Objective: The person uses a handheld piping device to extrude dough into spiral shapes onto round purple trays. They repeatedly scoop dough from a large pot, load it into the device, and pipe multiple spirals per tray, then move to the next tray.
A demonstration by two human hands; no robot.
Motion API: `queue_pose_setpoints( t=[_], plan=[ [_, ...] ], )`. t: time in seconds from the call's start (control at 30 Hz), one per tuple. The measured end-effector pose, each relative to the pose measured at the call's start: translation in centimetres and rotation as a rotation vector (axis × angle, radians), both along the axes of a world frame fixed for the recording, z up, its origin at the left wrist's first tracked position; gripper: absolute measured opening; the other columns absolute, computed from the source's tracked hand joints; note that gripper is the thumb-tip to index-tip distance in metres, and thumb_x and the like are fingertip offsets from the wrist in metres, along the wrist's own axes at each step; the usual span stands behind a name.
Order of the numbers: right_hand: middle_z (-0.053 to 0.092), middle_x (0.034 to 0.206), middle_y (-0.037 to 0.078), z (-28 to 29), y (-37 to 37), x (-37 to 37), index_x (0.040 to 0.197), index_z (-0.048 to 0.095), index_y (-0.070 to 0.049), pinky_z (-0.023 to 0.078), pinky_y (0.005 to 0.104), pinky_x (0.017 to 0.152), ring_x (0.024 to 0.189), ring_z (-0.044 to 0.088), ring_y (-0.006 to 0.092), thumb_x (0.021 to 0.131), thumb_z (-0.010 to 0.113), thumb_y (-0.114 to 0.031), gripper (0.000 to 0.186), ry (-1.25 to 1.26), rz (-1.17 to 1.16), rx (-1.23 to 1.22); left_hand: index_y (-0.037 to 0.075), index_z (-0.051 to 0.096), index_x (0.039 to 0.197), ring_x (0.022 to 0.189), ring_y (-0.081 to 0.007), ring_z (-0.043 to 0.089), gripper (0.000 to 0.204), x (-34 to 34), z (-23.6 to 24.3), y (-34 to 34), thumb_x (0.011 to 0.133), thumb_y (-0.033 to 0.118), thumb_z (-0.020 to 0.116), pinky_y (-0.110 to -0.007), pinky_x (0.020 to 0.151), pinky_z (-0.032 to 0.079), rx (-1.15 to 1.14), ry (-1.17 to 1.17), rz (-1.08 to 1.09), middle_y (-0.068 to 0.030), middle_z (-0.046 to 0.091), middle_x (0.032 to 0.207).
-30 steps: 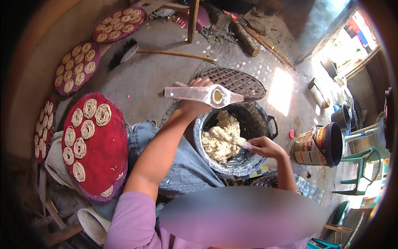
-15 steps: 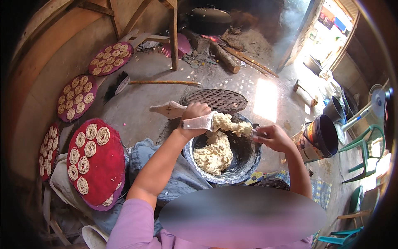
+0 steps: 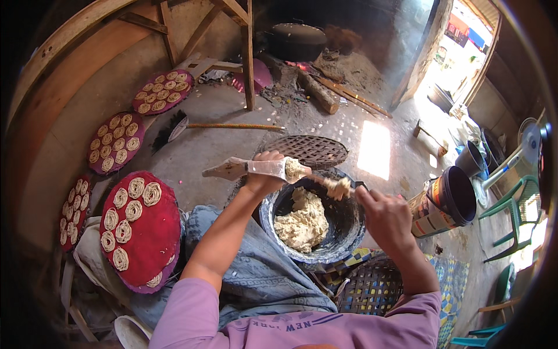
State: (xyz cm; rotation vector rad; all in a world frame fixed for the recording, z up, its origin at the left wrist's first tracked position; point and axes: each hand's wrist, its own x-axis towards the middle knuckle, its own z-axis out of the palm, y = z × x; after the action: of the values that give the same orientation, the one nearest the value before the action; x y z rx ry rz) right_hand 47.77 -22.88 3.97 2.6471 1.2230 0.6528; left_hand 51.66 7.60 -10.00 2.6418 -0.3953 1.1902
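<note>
My left hand [image 3: 264, 177] grips a pale wooden press [image 3: 226, 168] held sideways above the dark pot [image 3: 353, 224]; dough [image 3: 294, 170] fills its opening and bulges out. My right hand [image 3: 381, 212] is closed on the handle of a flat stirring stick [image 3: 321, 179] smeared with a clump of dough, its blade reaching to the press. A large lump of pale dough [image 3: 299, 224] lies in the pot. Beside my left arm a round red mat [image 3: 145, 232] carries several coiled nests of pale strands.
More mats [image 3: 115, 142] of coils line the left wall. A woven tray [image 3: 305, 148], long-handled brush [image 3: 235, 128] and log [image 3: 317, 93] lie beyond the pot, near a smoky hearth [image 3: 349, 67]. At right stand a bucket [image 3: 436, 203], green chair [image 3: 514, 212] and open doorway [image 3: 465, 41].
My right hand has lifted a clump of dough from the pot up to the press, whose opening is now filled. The clump on the stick is smaller than half a second ago.
</note>
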Motion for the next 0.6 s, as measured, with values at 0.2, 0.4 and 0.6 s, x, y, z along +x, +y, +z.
queue_pose_setpoints(
  t=[0.2,0.4,0.6],
  plan=[
    [0.064,0.079,0.002,0.1,1.7,1.6,0.112,0.062,-0.015,0.05,0.0329,0.055,0.063,0.065,0.0175,0.087,0.058,-0.013,0.026,0.046,0.062,-0.101,0.013,0.049,0.073,0.07,-0.0254,0.055,0.021,-0.7,1.5,-1.7,0.068,0.024,0.067,-0.039,0.062,0.044,0.043,0.039,-0.041,-0.0059,0.051,0.073],
    [0.06,0.071,0.002,-1.8,4.4,0.9,0.106,0.059,-0.008,0.049,0.0359,0.054,0.06,0.064,0.0205,0.085,0.057,-0.012,0.021,0.115,0.143,-0.114,0.013,0.053,0.078,0.072,-0.0285,0.054,0.021,-1.2,0.9,-2.4,0.068,0.025,0.068,-0.041,0.064,0.044,-0.005,0.126,-0.099,-0.0064,0.051,0.074],
    [0.071,0.082,0.011,-5.7,-1.2,1.2,0.099,0.066,0.0,0.05,0.0331,0.054,0.066,0.068,0.0246,0.089,0.061,-0.016,0.019,0.461,-0.003,0.566,0.011,0.061,0.073,0.072,-0.0315,0.056,0.017,-0.3,0.9,0.4,0.072,0.023,0.073,-0.045,0.065,0.045,-0.208,-0.066,0.02,-0.0083,0.057,0.072]
  ],
)
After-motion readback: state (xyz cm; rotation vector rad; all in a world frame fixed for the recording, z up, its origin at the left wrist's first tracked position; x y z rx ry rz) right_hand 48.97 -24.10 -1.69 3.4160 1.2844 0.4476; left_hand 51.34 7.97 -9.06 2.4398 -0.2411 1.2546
